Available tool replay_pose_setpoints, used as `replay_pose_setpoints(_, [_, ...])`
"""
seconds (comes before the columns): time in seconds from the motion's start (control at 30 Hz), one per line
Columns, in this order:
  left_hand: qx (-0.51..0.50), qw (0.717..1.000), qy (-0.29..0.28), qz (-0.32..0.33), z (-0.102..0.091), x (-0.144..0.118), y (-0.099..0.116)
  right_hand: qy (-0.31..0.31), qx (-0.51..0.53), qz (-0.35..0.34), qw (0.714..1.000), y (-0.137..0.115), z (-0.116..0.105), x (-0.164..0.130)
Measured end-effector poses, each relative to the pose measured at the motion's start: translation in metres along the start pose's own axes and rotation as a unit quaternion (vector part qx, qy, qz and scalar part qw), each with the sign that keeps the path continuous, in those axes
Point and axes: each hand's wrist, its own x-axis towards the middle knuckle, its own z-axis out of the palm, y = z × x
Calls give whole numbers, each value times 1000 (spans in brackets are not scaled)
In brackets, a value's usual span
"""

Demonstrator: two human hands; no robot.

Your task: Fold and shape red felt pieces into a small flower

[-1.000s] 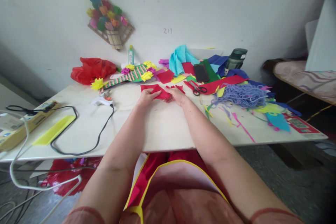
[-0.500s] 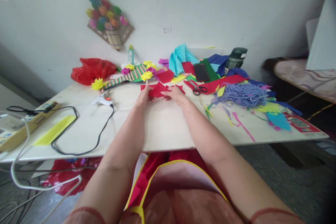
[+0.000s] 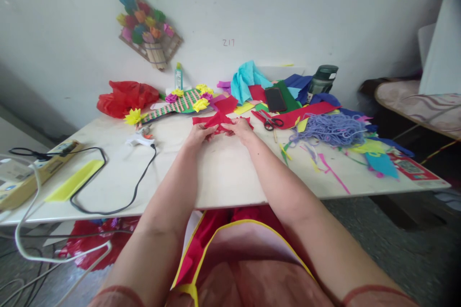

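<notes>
At the far left edge, a power strip [image 3: 34, 172] is lying at the table's [image 3: 223, 177] border, with white cables hanging off beside it. A yellow strip [image 3: 74, 180] is resting just right of it, and a black cord [image 3: 118, 201] is looping near the front edge up to a glue gun [image 3: 139, 140]. A red plastic bag [image 3: 127, 98] is sitting against the wall.

Between that cord and the coloured scraps, the tabletop is lying bare (the widest open stretch), running from the front edge to the hands.

The left hand [image 3: 197, 135] is gripping a piece of red felt [image 3: 216, 121], its fingers curling onto the left part. The right hand [image 3: 242, 130] is pinching the felt's right part between thumb and fingers. The felt is sitting mid-table towards the back, just in front of a green striped craft piece [image 3: 180, 102] with paper flowers.

Right of the hands, scissors [image 3: 271, 121] are lying near a purple yarn tangle [image 3: 333, 129]. A dark bottle [image 3: 321, 80] is standing by the wall, and felt offcuts are crowding towards the right edge.
</notes>
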Motion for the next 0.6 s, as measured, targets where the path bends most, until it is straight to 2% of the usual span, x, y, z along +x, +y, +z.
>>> replay_pose_setpoints(0.17, [-44,998,49,0,-3,1,0,-6,3,2,1000,-2,0,-2])
replay_pose_setpoints(0.3, [-88,986,143,0,-5,4,1,-13,8,18,1000,-4,0,-4])
replay_pose_setpoints(0.37, [-100,980,172,-9,-6,6,1,-16,7,27,999,-4,0,-5])
replay_pose_setpoints(0.43, [-91,983,158,-18,-5,6,1,-28,-2,32,999,-3,0,-5])
replay_pose_setpoints(0.6, [-20,999,39,1,-3,4,-3,-90,-34,23,995,6,-2,0])
